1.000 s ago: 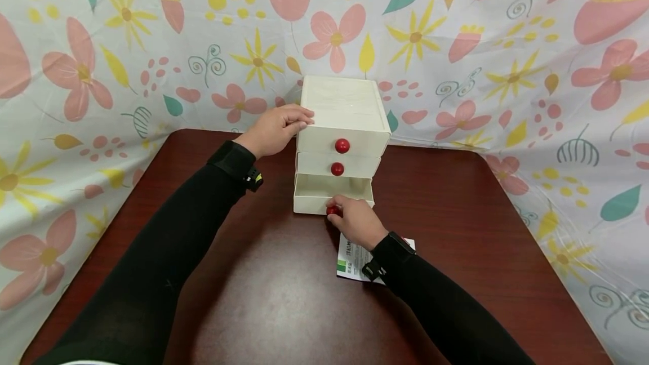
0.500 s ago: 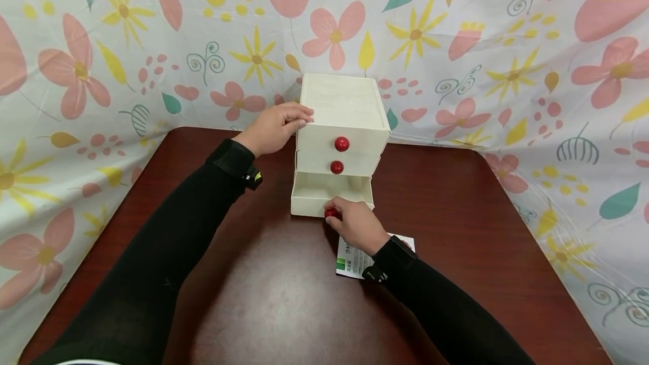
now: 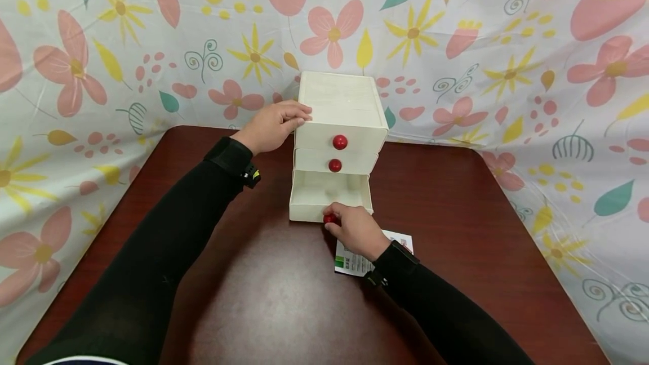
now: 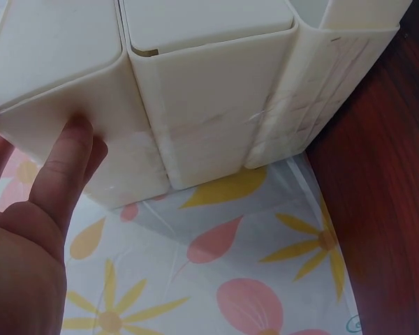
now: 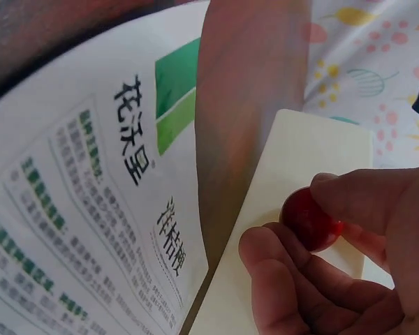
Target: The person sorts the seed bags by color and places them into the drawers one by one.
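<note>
A small cream drawer cabinet [image 3: 345, 97] stands at the back of the table, its upper two drawers closed, each with a red knob. The bottom drawer [image 3: 299, 214] is pulled out and I see nothing in it. My right hand [image 3: 357, 230] pinches that drawer's red knob [image 5: 309, 220] between thumb and fingers. My left hand [image 3: 271, 125] rests on the cabinet's upper left edge, fingertips on top. In the left wrist view, the thumb [image 4: 63, 164] lies straight against the cream side wall.
A printed white packet or leaflet [image 3: 350, 261] with a green patch lies on the table, partly under my right wrist. The dark red-brown table [image 3: 436, 196] reaches to a flower-patterned cloth [image 3: 431, 44] behind and at both sides.
My right hand has drawn the bottom drawer a little further out, towards me. My left hand stays on the cabinet's edge. The view has shifted slightly.
</note>
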A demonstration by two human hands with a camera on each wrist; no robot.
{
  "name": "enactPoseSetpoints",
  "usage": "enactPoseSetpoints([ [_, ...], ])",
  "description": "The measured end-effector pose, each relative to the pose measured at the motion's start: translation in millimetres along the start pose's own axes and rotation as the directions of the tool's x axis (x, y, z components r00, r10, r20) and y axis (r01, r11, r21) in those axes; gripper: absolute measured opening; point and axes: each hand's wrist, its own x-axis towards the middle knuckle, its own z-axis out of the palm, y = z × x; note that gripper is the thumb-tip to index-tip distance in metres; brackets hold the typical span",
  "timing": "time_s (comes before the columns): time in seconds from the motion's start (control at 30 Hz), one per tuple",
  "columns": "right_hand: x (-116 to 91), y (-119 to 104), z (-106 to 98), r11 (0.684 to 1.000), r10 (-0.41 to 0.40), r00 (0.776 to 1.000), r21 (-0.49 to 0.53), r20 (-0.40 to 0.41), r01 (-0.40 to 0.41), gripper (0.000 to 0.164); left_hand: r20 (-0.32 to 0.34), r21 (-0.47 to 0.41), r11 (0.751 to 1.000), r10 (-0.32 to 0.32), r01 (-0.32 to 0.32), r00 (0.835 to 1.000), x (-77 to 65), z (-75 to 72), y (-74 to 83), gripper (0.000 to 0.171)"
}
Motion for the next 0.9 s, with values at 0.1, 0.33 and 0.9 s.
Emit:
enactPoseSetpoints([
  [0.1, -1, 0, 1, 1.0, -0.01, 1.0, -0.007, 0.007, 0.01, 0.019, 0.003, 0.001, 1.0, 0.002, -0.002, 1.0, -0.5, -0.2, 0.0, 0.03],
  [0.33, -3, 3, 2, 1.0, -0.014, 0.999, -0.025, 0.045, 0.015, 0.018, 0.002, 0.001, 1.0, 0.01, -0.01, 1.0, -1.5, 0.0, 0.9, 0.03],
  [0.9, -35, 20, -33, 0.992, 0.021, 0.998, 0.121, 0.058, -0.027, 0.031, 0.028, -0.026, 1.0, -0.017, 0.018, 0.999, -2.8, -1.1, 1.9, 0.034],
])
